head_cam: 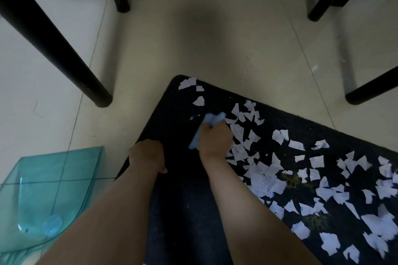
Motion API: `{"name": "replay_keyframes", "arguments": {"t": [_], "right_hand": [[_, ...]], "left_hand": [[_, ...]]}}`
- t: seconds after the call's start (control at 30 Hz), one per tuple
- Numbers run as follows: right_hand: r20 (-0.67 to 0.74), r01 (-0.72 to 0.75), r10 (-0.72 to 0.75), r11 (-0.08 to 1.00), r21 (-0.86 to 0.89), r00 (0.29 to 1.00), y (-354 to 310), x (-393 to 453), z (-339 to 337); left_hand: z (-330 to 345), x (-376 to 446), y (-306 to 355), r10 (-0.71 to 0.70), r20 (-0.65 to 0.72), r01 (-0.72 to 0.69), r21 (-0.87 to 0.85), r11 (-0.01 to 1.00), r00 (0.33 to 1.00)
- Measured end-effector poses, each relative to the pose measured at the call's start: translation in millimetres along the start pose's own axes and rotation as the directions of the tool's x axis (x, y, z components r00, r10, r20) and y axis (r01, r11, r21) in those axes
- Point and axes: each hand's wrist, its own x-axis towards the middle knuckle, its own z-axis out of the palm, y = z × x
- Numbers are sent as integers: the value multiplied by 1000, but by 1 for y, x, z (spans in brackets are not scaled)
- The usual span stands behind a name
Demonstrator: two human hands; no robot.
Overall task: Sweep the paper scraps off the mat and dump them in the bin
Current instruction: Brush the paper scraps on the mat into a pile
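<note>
head view, looking down at the floor. the right hand (pixel 215 140) has its fingers clamped around a light blue hand brush (pixel 207 127), blurred at its far end, working on the dark mat (pixel 183 200). the left hand (pixel 148 156) grips the mat's left edge, fingers curled over it and closed on the fabric, holding it flat. white paper scraps (pixel 265 178) lie across the right and far parts of the mat, densest just right of the right wrist; a few outliers (pixel 187 83) sit at the far corner. the strip of mat between the two forearms is already bare. a translucent teal dustpan (pixel 53 189) rests on the tiled floor (pixel 193 49) to the left of the mat, apart from it. black furniture legs (pixel 53 38) stand around the work area; no bin is in view.

judgement on the step in hand: gathering the scraps is under way and far from done. short, low strokes that draw the scraps into one heap should serve better than long flicks, since light paper scatters easily. the far-corner pieces would be best pulled in first. keeping the left hand pressed on the edge should stop the mat creeping, and the dustpan will probably need bringing against the mat edge before collection.

no brand or label can be read; faint bluish marks on some scraps may be handwriting, but they are too small to tell.
</note>
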Motion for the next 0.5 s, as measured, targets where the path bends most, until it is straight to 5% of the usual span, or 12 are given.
{"name": "replay_keyframes", "arguments": {"t": [0.1,0.17,0.33,0.5], "right_hand": [[-169,-113,106,993,-36,980,19,-1,-44],[-226,-66,68,998,18,972,20,-7,-61],[-22,92,-90,985,145,996,-19,-10,-20],[101,132,-133,991,21,986,-25,1,22]], "left_hand": [[-2,1,0,13,11,-13,-4,1000,1000],[-4,0,1,15,3,-15,-8,1000,1000],[-4,2,4,15,28,-15,-2,1000,1000],[-6,4,3,8,38,-8,-5,1000,999]]}}
